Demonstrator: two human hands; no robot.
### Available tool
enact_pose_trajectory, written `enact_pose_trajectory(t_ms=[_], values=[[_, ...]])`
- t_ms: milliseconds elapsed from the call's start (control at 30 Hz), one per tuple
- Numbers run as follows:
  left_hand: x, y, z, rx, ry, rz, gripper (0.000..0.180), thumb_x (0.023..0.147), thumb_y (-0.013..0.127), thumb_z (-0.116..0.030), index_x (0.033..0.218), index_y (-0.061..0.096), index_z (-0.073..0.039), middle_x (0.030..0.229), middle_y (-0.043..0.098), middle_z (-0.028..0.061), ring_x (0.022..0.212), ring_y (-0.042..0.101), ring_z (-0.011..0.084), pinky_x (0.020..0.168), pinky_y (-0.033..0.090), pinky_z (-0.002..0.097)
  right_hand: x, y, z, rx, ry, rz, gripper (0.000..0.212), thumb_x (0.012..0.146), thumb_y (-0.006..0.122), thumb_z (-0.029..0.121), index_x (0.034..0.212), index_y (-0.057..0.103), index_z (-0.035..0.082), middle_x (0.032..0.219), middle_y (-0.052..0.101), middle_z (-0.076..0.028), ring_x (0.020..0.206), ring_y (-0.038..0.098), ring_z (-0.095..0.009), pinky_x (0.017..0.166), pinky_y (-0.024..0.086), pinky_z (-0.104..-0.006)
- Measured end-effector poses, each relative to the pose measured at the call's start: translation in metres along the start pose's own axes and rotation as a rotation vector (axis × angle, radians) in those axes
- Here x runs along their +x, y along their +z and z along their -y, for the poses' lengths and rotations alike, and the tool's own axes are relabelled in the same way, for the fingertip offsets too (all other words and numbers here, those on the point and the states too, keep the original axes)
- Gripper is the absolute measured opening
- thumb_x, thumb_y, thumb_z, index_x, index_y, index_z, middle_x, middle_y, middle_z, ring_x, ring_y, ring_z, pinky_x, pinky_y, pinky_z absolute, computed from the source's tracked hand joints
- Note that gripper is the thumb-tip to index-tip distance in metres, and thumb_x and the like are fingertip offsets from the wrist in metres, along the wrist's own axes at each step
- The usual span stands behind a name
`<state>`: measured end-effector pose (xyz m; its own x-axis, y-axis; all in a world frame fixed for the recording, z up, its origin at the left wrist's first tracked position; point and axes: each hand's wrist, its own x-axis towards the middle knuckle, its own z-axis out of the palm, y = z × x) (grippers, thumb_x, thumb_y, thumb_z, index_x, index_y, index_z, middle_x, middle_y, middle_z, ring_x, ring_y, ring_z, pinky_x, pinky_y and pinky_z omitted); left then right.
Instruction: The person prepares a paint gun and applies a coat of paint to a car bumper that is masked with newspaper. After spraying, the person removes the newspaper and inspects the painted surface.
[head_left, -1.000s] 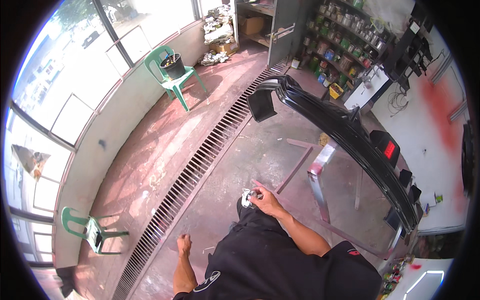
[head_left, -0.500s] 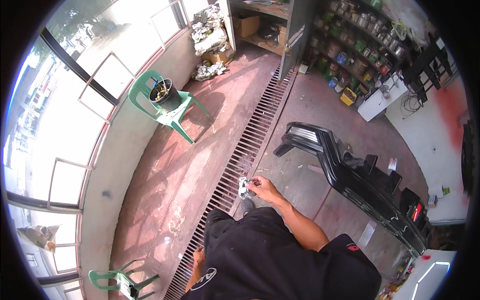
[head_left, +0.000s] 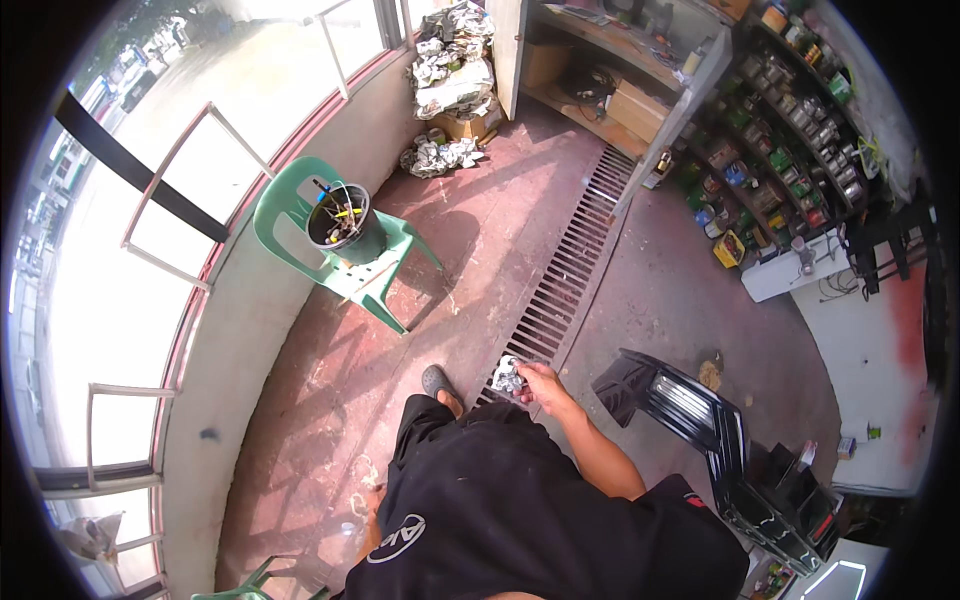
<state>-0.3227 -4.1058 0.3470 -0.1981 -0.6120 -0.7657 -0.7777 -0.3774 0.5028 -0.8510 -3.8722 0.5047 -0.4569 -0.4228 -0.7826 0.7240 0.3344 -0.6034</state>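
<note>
My right hand (head_left: 541, 387) is closed on a crumpled white and grey wad of paper (head_left: 507, 376), held out in front of me above the floor grate. Down at my left side, my left hand (head_left: 374, 500) shows only in part beside the black shirt, and its fingers are too hidden to make out. Ahead on the left stands a green plastic chair (head_left: 392, 268), apart from both hands. On its seat is a black bucket (head_left: 362, 236) with brushes and stick-like tools in it.
A metal floor grate (head_left: 562, 290) runs ahead toward an open cabinet (head_left: 605, 55). Crumpled paper (head_left: 440, 156) is heaped by the left wall. A black car bumper (head_left: 690, 420) stands at right, with shelves of cans (head_left: 780, 150) beyond. Another green chair (head_left: 240, 592) is at lower left.
I have moved forward, so the chair with the bucket and the cabinet appear nearer. A shoe has come into view ahead of my left leg. My right hand still holds the wad of paper.
</note>
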Motion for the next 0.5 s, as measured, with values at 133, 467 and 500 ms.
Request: enact_pose_trajectory(t_ms=[133, 467, 500], values=[[0.060, -0.039, -0.221, -0.198, 0.062, -0.126, 0.055, 0.101, 0.070, -0.037, 0.141, 0.065, 0.000, 0.117, 0.072, 0.0110, 0.091, 0.070, 0.0206, 0.080, 0.053, 0.0341, 0.087, 0.019, 0.071, -0.058, 0.027, -0.149, 0.033, 0.100, 0.075, 0.032, 0.124, 0.064, 0.012, 0.091, 0.070, -0.002, 0.069, 0.066, -0.013, 0.058, 0.054, -0.0290], [0.115, -0.060, -0.411, -0.412, 0.202, -0.522, 0.054, 0.107, 0.066, -0.035, 0.143, 0.061, 0.005, 0.119, 0.070, 0.0123, 0.101, 0.067, 0.0199, 0.093, 0.054, 0.0349, 0.423, 0.105, 0.476, -0.183, -0.381, -0.427, 0.093, 0.092, 0.082, 0.058, 0.153, 0.046, -0.002, 0.134, 0.065, -0.021, 0.091, 0.071, -0.023, 0.073, 0.059, -0.0392], [0.087, -0.045, -0.379, -0.430, 0.121, -0.557, 0.053, 0.107, 0.066, -0.035, 0.142, 0.061, 0.005, 0.117, 0.070, 0.0119, 0.100, 0.066, 0.0197, 0.091, 0.055, 0.0343, 0.438, 0.111, 0.497, -0.257, -0.444, -0.517, 0.103, 0.091, 0.082, 0.060, 0.161, 0.038, -0.002, 0.145, 0.061, -0.021, 0.101, 0.072, -0.024, 0.082, 0.061, -0.0394]])
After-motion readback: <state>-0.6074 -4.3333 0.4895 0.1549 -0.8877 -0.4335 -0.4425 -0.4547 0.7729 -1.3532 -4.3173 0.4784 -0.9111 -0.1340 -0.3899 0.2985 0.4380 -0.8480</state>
